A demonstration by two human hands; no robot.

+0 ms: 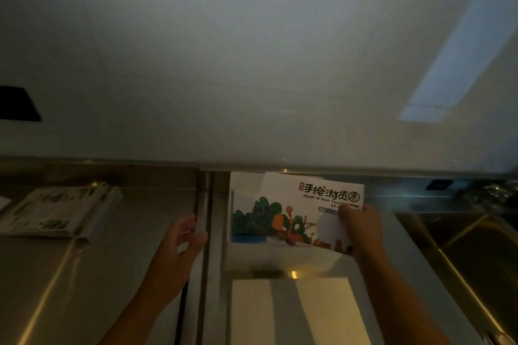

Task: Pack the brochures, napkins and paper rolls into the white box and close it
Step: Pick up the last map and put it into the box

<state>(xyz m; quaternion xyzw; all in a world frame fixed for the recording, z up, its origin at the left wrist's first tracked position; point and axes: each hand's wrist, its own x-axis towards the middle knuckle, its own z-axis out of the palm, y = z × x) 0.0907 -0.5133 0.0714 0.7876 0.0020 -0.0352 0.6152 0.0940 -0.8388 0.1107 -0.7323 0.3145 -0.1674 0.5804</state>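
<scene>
right hand (361, 228) pinches the brochure (280, 204) by its right edge, near the counter's (112, 260) far edge; left hand (182, 238) curls round an upright metal strip (203, 204). brochure looks light, glossy, bendy (likely slippery): hold one edge, keep it flat

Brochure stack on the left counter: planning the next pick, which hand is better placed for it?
Left, probably: the left hand sits nearer the brochure stack; the right hand grips the map brochure.
</scene>
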